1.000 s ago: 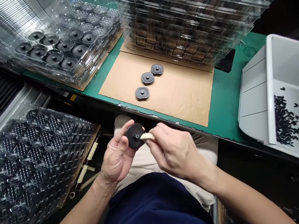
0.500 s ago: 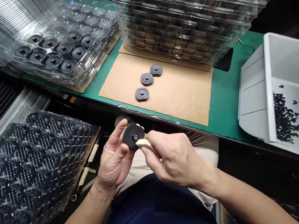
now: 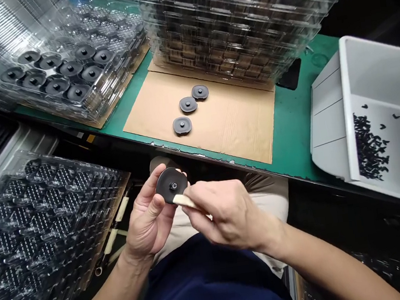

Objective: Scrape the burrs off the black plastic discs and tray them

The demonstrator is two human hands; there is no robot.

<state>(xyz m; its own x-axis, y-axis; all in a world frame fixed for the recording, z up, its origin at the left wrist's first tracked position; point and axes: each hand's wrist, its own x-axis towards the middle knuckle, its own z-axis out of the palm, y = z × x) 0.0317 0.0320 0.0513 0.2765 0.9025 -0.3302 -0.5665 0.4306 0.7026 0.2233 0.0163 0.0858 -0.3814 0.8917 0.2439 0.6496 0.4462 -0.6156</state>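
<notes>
Head: left fingers (image 3: 155, 205) grip a disc (image 3: 167, 179), right fingers (image 3: 203, 194) a pale strip (image 3: 183, 200); hard pressing could dislodge the disc.

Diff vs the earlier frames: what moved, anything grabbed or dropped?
The right hand brought the pale tool from the right of the black disc's central post to below it in the view, near the disc's lower edge. Nothing taken or let go: the left hand still holds the disc. The three loose discs stay on the cardboard. The camera view shifted slightly.
</notes>
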